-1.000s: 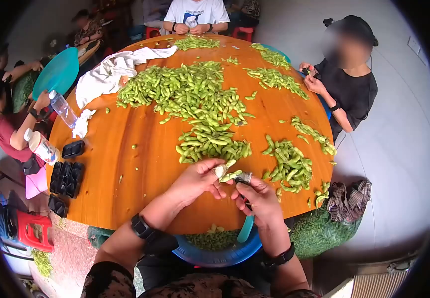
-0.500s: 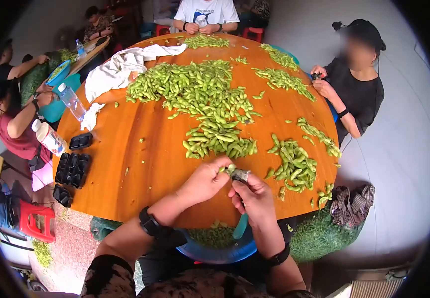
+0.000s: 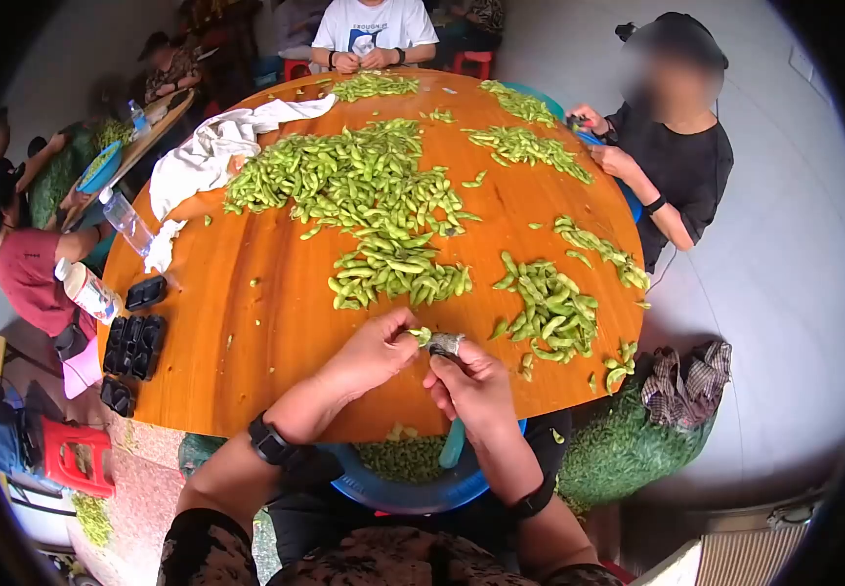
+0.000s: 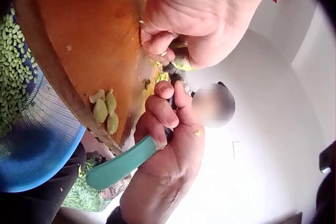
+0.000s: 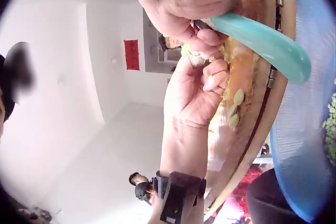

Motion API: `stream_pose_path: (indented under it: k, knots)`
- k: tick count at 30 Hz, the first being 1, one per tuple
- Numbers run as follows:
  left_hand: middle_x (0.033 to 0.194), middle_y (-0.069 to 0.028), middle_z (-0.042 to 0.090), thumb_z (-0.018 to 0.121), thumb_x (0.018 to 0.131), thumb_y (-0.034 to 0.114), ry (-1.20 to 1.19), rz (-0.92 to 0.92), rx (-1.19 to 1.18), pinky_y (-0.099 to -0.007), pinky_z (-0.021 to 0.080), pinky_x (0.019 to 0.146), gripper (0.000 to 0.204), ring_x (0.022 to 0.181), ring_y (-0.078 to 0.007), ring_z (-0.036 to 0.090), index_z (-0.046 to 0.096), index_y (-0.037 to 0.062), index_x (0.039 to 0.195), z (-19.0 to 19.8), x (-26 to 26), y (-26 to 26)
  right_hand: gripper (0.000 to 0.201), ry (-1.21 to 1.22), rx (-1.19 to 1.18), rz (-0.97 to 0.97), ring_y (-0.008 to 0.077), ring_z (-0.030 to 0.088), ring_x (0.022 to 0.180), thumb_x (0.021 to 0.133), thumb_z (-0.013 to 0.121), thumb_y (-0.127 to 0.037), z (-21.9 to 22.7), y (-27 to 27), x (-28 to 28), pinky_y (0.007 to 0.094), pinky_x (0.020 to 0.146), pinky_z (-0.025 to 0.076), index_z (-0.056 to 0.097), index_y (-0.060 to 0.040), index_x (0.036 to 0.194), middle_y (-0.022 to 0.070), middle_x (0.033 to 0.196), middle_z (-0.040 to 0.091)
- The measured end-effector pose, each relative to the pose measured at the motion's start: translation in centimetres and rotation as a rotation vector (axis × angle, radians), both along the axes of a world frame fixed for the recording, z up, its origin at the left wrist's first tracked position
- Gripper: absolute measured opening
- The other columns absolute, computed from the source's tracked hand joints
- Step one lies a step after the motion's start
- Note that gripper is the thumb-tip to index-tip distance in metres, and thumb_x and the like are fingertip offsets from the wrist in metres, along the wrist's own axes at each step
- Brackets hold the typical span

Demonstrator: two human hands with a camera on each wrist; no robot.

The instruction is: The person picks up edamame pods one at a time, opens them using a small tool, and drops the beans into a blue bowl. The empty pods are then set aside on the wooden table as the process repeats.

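Above the table's near edge, my left hand (image 3: 376, 350) pinches a green pod (image 3: 421, 335), whose far end meets the tool in the other hand. My right hand (image 3: 473, 389) grips a tool with a teal handle (image 3: 453, 444); the handle sticks out below the palm, clearly seen in the left wrist view as a curved teal handle (image 4: 122, 165). The tool's working end is mostly hidden between the fingers. Below the hands sits a blue basket (image 3: 413, 500) holding loose green beans. Piled pods (image 3: 398, 269) lie just beyond the hands, with another pile (image 3: 551, 313) to the right.
A white cloth (image 3: 193, 166), a clear bottle (image 3: 126, 223), a white bottle (image 3: 88, 291) and black trays (image 3: 133, 346) line the table's left side. One person sits across, another at the right. A large green sack (image 3: 618, 454) stands at the lower right, a red stool (image 3: 79, 457) at the lower left.
The left hand drew close to the right, and its fingers closed more around the pod. The view swung right, then back left. A person at the left lowered a teal basin.
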State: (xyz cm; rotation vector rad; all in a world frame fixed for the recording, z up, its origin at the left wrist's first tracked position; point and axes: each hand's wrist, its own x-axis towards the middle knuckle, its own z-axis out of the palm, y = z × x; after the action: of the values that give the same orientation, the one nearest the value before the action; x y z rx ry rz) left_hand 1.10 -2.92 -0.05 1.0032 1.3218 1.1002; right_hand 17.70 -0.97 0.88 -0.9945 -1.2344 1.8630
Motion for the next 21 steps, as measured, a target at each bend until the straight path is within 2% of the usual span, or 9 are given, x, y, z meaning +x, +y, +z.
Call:
stream_pose_path:
  k: [5, 7, 11, 14, 17, 19, 20, 21]
  knots:
    - [0.068, 0.0009, 0.049, 0.045, 0.089, 0.006, 0.118, -0.007, 0.023, -0.0204, 0.031, 0.050, 0.010, 0.058, -0.0048, 0.040, 0.053, 0.0061, 0.096, 1.1, 0.5, -0.4, 0.010, 0.044, -0.038, 0.009, 0.0058, 0.050, 0.047, 0.091, 0.056, -0.007, -0.3, -0.1, 0.2, 0.0201, 0.038, 0.035, 0.062, -0.0045, 0.100, 0.0033, 0.070, 0.061]
    - [0.069, 0.0013, 0.049, 0.044, 0.089, 0.005, -0.094, 0.004, -0.050, -0.0202, 0.032, 0.052, 0.013, 0.059, -0.0048, 0.040, 0.052, 0.0060, 0.099, 1.4, 0.4, -0.8, 0.011, 0.065, -0.050, -0.001, 0.0058, 0.050, 0.047, 0.091, 0.056, -0.006, -0.3, -0.1, 0.2, 0.0200, 0.038, 0.035, 0.062, -0.0045, 0.100, 0.0033, 0.070, 0.061]
    - [0.076, 0.0008, 0.049, 0.045, 0.091, 0.004, -0.239, -0.087, 0.046, -0.0215, 0.034, 0.055, 0.014, 0.065, -0.0048, 0.041, 0.052, 0.0038, 0.103, 0.7, -0.1, -1.6, 0.012, 0.022, 0.005, 0.010, 0.0055, 0.050, 0.048, 0.092, 0.056, -0.006, -0.1, -0.2, 0.4, 0.0198, 0.038, 0.035, 0.062, -0.0044, 0.101, 0.0032, 0.070, 0.061]
    - [0.073, 0.0027, 0.046, 0.045, 0.092, 0.004, -0.166, -0.098, 0.075, -0.0214, 0.033, 0.054, 0.013, 0.063, -0.0049, 0.040, 0.051, 0.0045, 0.103, 0.6, 0.2, -2.2, 0.012, 0.036, 0.007, -0.004, 0.0043, 0.050, 0.047, 0.091, 0.056, -0.007, 0.2, -0.7, 0.4, 0.0191, 0.038, 0.035, 0.062, -0.0044, 0.101, 0.0013, 0.069, 0.059]
    - [0.070, 0.0014, 0.046, 0.048, 0.091, 0.005, -0.084, -0.030, 0.054, -0.0239, 0.036, 0.054, 0.011, 0.062, -0.0071, 0.042, 0.052, 0.0036, 0.101, -0.7, 0.1, -2.2, 0.012, 0.022, -0.003, 0.014, 0.0043, 0.050, 0.048, 0.091, 0.056, -0.006, 0.2, -1.0, 0.4, 0.0189, 0.039, 0.036, 0.062, -0.0041, 0.101, 0.0013, 0.069, 0.059]
    - [0.069, -0.0013, 0.048, 0.050, 0.089, 0.006, 0.287, 0.039, 0.185, -0.0273, 0.040, 0.056, 0.009, 0.063, -0.0098, 0.046, 0.053, 0.0019, 0.097, -1.2, 0.5, -2.2, 0.012, 0.027, 0.023, 0.016, 0.0043, 0.050, 0.048, 0.091, 0.056, -0.006, -0.2, -1.4, 0.3, 0.0190, 0.039, 0.036, 0.062, -0.0042, 0.101, 0.0013, 0.069, 0.059]
    - [0.069, -0.0013, 0.048, 0.050, 0.089, 0.006, 0.287, 0.041, 0.185, -0.0273, 0.040, 0.056, 0.009, 0.063, -0.0098, 0.046, 0.053, 0.0019, 0.097, -1.2, 0.7, -2.2, 0.012, 0.033, 0.050, 0.019, 0.0042, 0.050, 0.049, 0.091, 0.056, -0.006, -0.3, -1.5, 0.2, 0.0191, 0.040, 0.037, 0.062, -0.0043, 0.101, 0.0013, 0.070, 0.059]
    - [0.069, -0.0027, 0.049, 0.050, 0.088, 0.006, 0.384, 0.068, 0.232, -0.0286, 0.042, 0.057, 0.009, 0.063, -0.0110, 0.048, 0.053, 0.0013, 0.095, -1.0, 1.0, -2.3, 0.012, 0.033, 0.050, 0.022, 0.0042, 0.050, 0.049, 0.091, 0.056, -0.006, -0.4, -1.6, 0.2, 0.0191, 0.040, 0.037, 0.062, -0.0043, 0.101, 0.0013, 0.070, 0.059]
